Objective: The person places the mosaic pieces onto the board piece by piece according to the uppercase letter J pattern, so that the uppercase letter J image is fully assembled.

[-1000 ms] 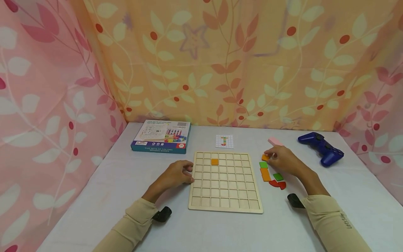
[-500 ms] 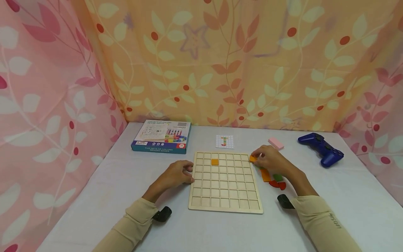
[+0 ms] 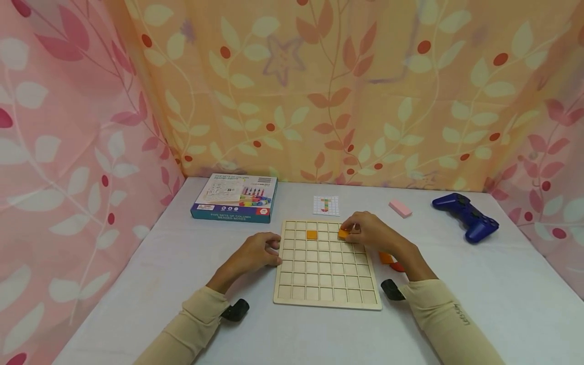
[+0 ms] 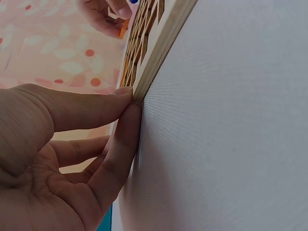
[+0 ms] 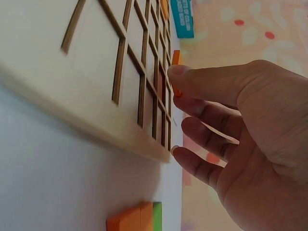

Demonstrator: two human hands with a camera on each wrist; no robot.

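As the right-hand grip moves inward, an orange tile comes over the wooden board

Though it was at the board's right edge 0.5 seconds ago, the tile is now above the far rows, right of centre, pinched between thumb and fingertip. It looks mid-carry, not yet seated; I cannot tell whether it touches the board. Thin and plain, it shows edge-on in the right wrist view. To its left, a matching orange square sits in the 2nd row from the far side. The left-hand grip holds the board's left edge, thumb and finger curled. Beyond lies a printed card; an orange piece and a red piece lie right of the board.
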